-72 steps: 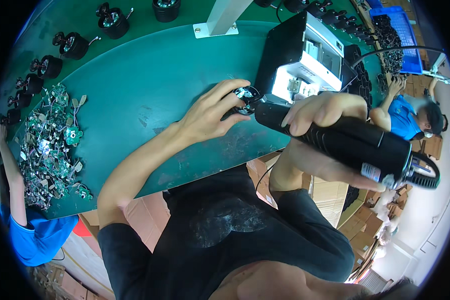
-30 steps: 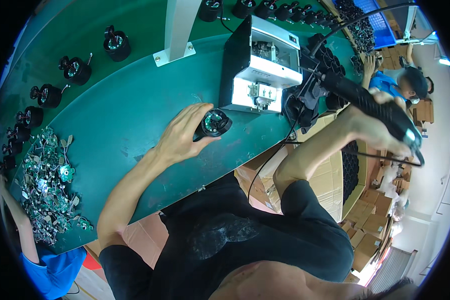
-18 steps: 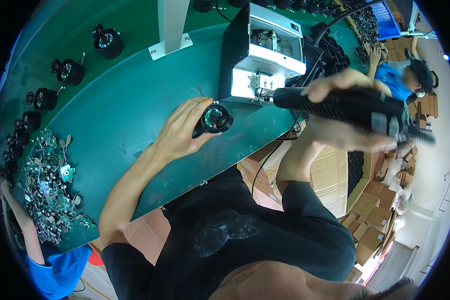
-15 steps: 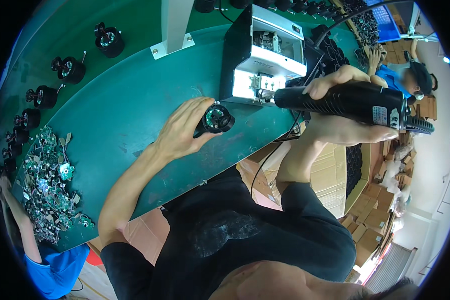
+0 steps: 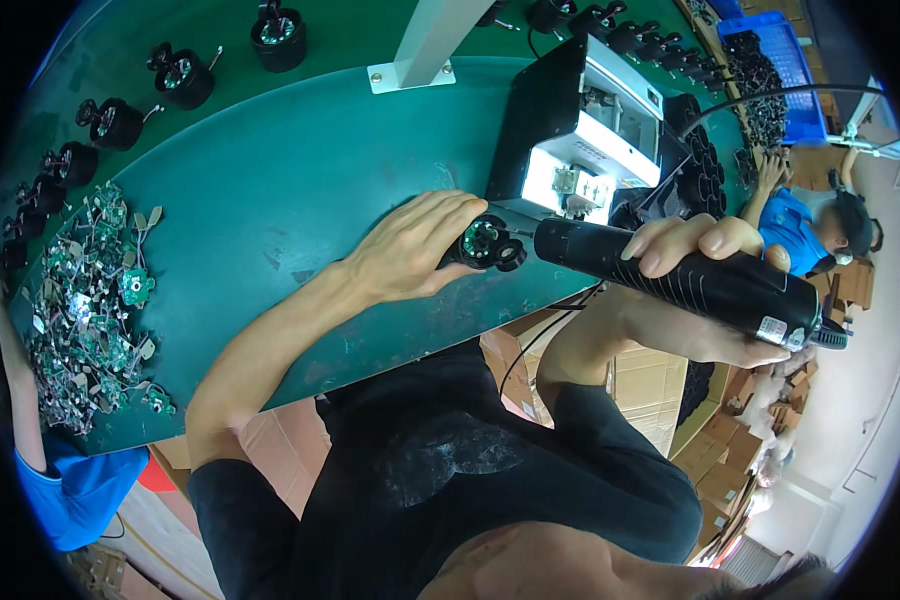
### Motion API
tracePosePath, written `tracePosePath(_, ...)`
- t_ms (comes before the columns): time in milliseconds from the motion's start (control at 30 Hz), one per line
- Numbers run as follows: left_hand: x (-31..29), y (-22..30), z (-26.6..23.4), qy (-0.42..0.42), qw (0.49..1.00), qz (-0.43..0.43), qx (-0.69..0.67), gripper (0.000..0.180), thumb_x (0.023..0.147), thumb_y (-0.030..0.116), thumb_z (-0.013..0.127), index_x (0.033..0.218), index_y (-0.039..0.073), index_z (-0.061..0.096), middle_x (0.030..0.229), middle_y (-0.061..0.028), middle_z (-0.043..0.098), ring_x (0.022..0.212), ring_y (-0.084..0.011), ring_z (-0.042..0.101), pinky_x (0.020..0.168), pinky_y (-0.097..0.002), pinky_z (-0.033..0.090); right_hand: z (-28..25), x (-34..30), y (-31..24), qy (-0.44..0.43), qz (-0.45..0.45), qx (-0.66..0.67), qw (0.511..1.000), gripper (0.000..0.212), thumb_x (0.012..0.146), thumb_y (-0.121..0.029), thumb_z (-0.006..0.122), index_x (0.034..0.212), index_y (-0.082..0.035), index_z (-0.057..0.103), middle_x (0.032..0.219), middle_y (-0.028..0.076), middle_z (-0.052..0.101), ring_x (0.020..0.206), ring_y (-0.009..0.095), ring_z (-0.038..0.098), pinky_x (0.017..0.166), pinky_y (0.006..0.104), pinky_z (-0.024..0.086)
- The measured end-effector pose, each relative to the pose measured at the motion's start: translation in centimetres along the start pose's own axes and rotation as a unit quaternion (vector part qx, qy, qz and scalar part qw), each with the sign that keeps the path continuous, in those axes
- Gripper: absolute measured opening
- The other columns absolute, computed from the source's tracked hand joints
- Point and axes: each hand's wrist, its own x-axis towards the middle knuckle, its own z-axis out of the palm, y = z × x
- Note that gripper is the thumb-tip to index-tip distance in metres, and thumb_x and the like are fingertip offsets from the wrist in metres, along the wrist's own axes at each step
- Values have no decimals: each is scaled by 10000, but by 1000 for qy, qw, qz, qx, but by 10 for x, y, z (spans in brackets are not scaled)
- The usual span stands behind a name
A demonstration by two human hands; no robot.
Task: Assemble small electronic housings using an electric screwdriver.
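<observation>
My left hand [image 5: 405,250] is wrapped round a small black cylindrical housing [image 5: 456,258] and steadies it on the green bench. A green circuit board [image 5: 480,238] faces up inside it, and a black round piece [image 5: 511,254] sticks out at its right side. My right hand [image 5: 675,245] grips a black electric screwdriver [image 5: 745,295], held almost level with its nose toward the left. The thin bit [image 5: 518,232] reaches to the housing's edge; whether it touches a screw is too small to tell. Just beyond stands a black and silver screw feeder [image 5: 537,120] with a lit front.
Loose circuit boards with wires [image 5: 90,310] lie piled at the left. Similar housings [image 5: 185,80] line the far green surface. A metal post [image 5: 430,45] rises from the bench. Black cylinders [image 5: 705,150] stand behind the feeder. Co-workers in blue [image 5: 790,230] sit at both sides.
The screwdriver's bit has moved from the feeder's front to the housing in my left hand. The whole view has shifted, so the bench things appear farther right.
</observation>
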Motion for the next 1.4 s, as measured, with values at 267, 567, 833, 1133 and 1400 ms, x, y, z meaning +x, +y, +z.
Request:
tracePosePath(267,-3,1,1,20,1000,-18,-8,662,730,153,815,1291,-18,508,1214,-157,611,1043,-325,609,934,-407,489,6,-2,19,-9,21,18,1000,824,920,-763,295,1353,-78,446,899,194,649,521,241,665,400,300,556)
tracePosePath(567,-1,4,-2,19,1000,-2,19,615,773,170,779,1285,-22,498,1205,-156,596,1032,-334,592,925,-404,479,20,-1,33,-81,59,59,993,884,883,-811,316,1374,-86,436,886,191,652,526,226,663,427,280,564)
tracePosePath(833,-1,3,-9,17,1000,-16,6,603,692,130,798,1196,-13,500,1136,-174,556,983,-311,568,883,-355,468,15,-8,2,13,30,27,999,842,908,-784,253,1363,-104,451,826,132,624,467,179,613,375,260,510)
tracePosePath(1133,91,-34,-119,418,896,-71,133,509,736,220,807,1109,-20,558,1092,-170,540,900,-292,580,847,-354,492,-44,-39,-15,163,46,-90,981,779,910,-771,248,1262,-128,510,842,128,642,441,180,590,358,267,467)
tracePosePath(1400,109,-133,-121,79,879,-423,205,648,762,324,804,1191,-93,554,1147,-243,585,964,-370,633,881,-434,517,-30,-57,6,182,161,-174,954,768,909,-775,261,1218,-117,510,802,149,638,427,175,566,379,245,441)
